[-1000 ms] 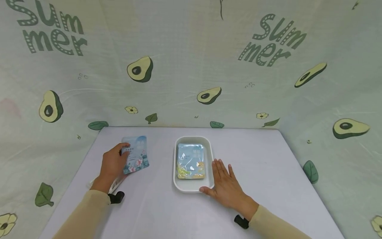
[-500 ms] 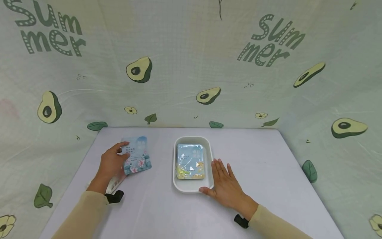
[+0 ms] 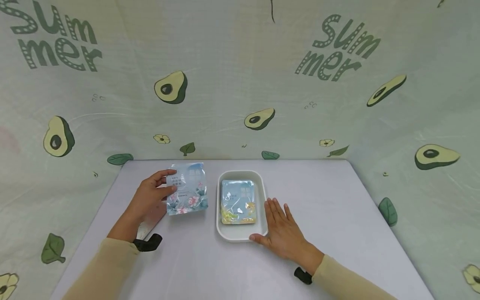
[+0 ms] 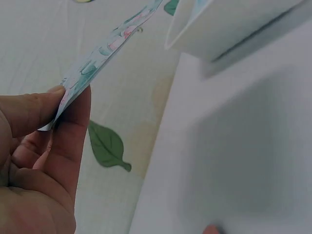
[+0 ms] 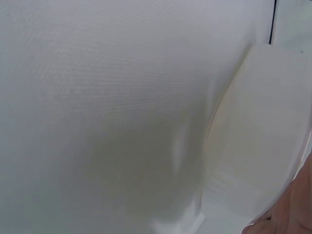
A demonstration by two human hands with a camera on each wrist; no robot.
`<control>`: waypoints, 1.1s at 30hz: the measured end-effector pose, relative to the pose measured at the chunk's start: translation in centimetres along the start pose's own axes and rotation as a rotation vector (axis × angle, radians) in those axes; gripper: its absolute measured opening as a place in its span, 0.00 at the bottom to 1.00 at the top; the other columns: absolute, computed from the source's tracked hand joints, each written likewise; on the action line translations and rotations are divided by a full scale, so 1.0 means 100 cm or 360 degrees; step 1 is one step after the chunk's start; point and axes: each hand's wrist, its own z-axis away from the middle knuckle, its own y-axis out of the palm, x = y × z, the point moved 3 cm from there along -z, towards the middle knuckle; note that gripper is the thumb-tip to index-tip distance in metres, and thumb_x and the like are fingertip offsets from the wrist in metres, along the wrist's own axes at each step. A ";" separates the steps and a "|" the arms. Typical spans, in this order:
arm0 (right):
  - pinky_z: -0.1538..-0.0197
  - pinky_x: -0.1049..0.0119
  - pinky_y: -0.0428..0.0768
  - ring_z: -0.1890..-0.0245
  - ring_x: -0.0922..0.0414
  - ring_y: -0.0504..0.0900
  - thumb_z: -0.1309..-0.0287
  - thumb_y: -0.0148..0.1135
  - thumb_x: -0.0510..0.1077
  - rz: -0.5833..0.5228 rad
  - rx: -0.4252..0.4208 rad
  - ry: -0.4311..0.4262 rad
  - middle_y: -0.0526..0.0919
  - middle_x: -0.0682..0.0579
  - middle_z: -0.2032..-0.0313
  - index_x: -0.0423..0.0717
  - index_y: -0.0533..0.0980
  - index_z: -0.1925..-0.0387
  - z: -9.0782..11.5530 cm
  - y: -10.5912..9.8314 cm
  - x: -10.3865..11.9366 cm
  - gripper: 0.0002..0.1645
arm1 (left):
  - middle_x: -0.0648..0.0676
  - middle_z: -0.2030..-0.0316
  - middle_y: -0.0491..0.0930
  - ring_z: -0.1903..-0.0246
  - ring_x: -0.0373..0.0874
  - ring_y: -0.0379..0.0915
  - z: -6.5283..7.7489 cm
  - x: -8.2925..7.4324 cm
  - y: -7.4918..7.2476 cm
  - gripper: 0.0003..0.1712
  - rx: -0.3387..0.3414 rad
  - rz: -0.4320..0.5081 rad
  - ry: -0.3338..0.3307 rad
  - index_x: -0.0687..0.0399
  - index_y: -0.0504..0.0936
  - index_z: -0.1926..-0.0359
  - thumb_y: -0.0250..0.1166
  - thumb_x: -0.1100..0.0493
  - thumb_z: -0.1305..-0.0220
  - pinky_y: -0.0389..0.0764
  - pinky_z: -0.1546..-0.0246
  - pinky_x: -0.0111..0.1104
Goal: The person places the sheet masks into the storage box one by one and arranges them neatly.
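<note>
My left hand [image 3: 148,198] pinches a light blue sachet [image 3: 187,189] with pink flowers by its left edge, thumb on the front. In the left wrist view the sachet [image 4: 100,61] is seen almost edge-on, between thumb and fingers, raised off the table. My right hand [image 3: 283,233] lies with straight fingers against the right side of a white tray [image 3: 240,234]. A glossy blue and yellow sachet [image 3: 238,202] lies flat in the tray; whether others lie beneath it cannot be told. The right wrist view shows the tray's outer wall [image 5: 258,126] beside my fingers [image 5: 295,204].
Under my left forearm lies a pinkish packet [image 3: 154,217], partly hidden. The white table [image 3: 210,271] ends at a patterned cloth backdrop [image 3: 217,83] behind and at both sides. Black straps with small mounts [image 3: 148,243] sit on the wrists.
My left hand has lifted the flowered sachet and moved it right, toward the tray, showing more of the pinkish packet below. My right hand stays at the tray's side.
</note>
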 end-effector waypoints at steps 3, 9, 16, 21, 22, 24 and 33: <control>0.19 0.33 0.50 0.18 0.35 0.50 0.33 0.48 0.82 0.0001 -0.0006 -0.0005 0.55 0.28 0.20 0.27 0.52 0.20 0.000 -0.001 0.000 0.69 | 0.62 0.41 0.74 0.52 0.50 0.78 -0.006 -0.011 0.024 0.34 0.0067 0.0086 0.0003 0.46 0.70 0.23 0.68 0.59 0.26 0.86 0.55 0.27; 0.20 0.33 0.51 0.18 0.35 0.52 0.34 0.49 0.82 -0.0002 -0.0023 -0.0006 0.56 0.28 0.21 0.27 0.53 0.20 0.000 0.000 -0.001 0.69 | 0.60 0.47 0.75 0.54 0.49 0.79 -0.024 -0.026 0.078 0.30 0.0180 0.0194 0.0052 0.46 0.75 0.28 0.69 0.63 0.28 0.87 0.56 0.32; 0.19 0.33 0.51 0.18 0.35 0.52 0.34 0.48 0.83 0.0006 -0.0011 -0.0020 0.55 0.29 0.21 0.27 0.52 0.20 -0.001 0.001 0.000 0.69 | 0.59 0.43 0.74 0.52 0.48 0.78 -0.041 -0.036 0.131 0.28 0.0188 0.0120 0.0011 0.44 0.80 0.32 0.71 0.65 0.31 0.88 0.54 0.36; 0.19 0.33 0.49 0.17 0.36 0.49 0.34 0.49 0.83 0.0002 0.0018 -0.0007 0.54 0.30 0.20 0.29 0.51 0.19 -0.001 0.002 -0.001 0.70 | 0.60 0.39 0.78 0.48 0.51 0.77 -0.044 -0.040 0.150 0.27 0.0132 -0.0012 -0.0029 0.43 0.82 0.34 0.72 0.64 0.32 0.86 0.48 0.41; 0.19 0.33 0.49 0.17 0.36 0.49 0.34 0.49 0.83 -0.0003 0.0020 -0.0004 0.54 0.30 0.20 0.29 0.51 0.19 -0.001 0.002 -0.001 0.70 | 0.60 0.40 0.79 0.47 0.51 0.77 -0.044 -0.040 0.152 0.27 0.0121 -0.0034 -0.0031 0.43 0.82 0.35 0.72 0.64 0.32 0.85 0.47 0.42; 0.19 0.33 0.49 0.17 0.36 0.49 0.34 0.49 0.83 -0.0009 0.0022 0.0001 0.54 0.31 0.19 0.29 0.51 0.19 -0.001 0.002 -0.001 0.70 | 0.59 0.42 0.80 0.48 0.52 0.77 -0.043 -0.041 0.155 0.26 0.0106 -0.0075 -0.0030 0.43 0.83 0.35 0.72 0.63 0.32 0.84 0.46 0.44; 0.19 0.32 0.49 0.17 0.36 0.49 0.35 0.49 0.83 -0.0033 0.0011 0.0021 0.54 0.32 0.19 0.29 0.52 0.19 0.000 0.001 -0.001 0.70 | 0.58 0.51 0.82 0.55 0.49 0.79 -0.045 -0.044 0.158 0.26 0.0109 -0.0256 0.0027 0.48 0.82 0.35 0.73 0.63 0.33 0.83 0.53 0.41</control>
